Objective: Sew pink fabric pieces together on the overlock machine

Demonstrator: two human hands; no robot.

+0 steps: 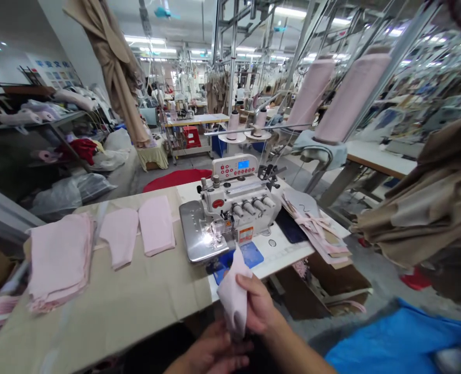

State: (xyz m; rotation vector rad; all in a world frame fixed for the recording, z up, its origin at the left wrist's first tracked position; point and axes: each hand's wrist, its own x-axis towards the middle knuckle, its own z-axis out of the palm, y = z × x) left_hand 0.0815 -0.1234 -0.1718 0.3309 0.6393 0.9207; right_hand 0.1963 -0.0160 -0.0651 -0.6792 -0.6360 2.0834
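Note:
A small pale pink fabric piece (234,293) hangs in front of the sewing machine (238,202), near the table's front edge. My right hand (257,304) grips its right side, thumb on top. Below it, my left hand (214,348) is at the lower end of the fabric, smeared by motion, so its hold is unclear. On the table (148,296), left of the machine, lie a pink stack (61,259) and two smaller pink pieces, one curved (120,236) and one straighter (156,224).
Right of the machine lie a dark phone-like object (290,226) and layered pattern pieces (319,234). Large pink thread cones (351,96) stand behind. Brown garments hang at left (115,62) and right (429,192). Blue cloth (402,343) is at the lower right.

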